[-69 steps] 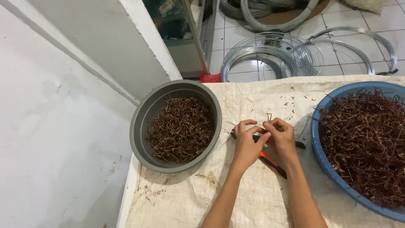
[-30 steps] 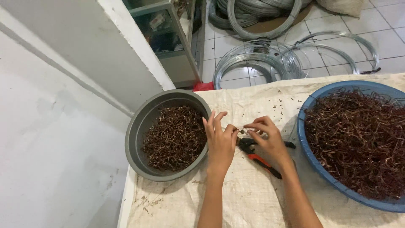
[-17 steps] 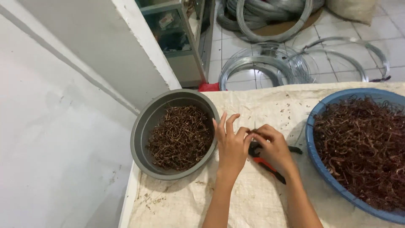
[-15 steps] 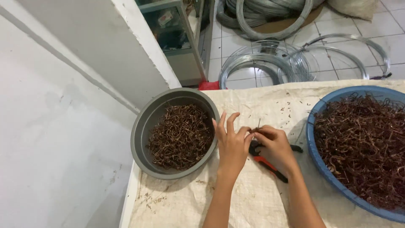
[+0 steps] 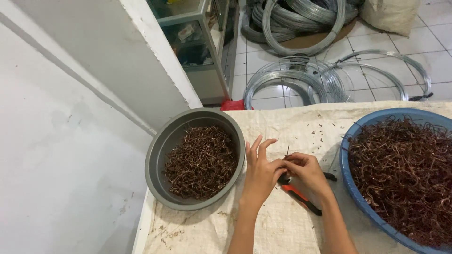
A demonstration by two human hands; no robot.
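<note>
sacking-covered table [image 5: 282,226] | hands [image 5: 282,171] pinch thin, short, dark wire piece [image 5: 287,151]

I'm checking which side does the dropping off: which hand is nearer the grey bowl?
Left. The left hand sits just beside the grey bowl; the right hand is farther, beyond the left.

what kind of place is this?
Likely a small wire-working workshop: coils of steel wire lie on the tiled floor, and a grey basin and blue basin of bent brown wire pieces sit on the cloth-covered table.
</note>
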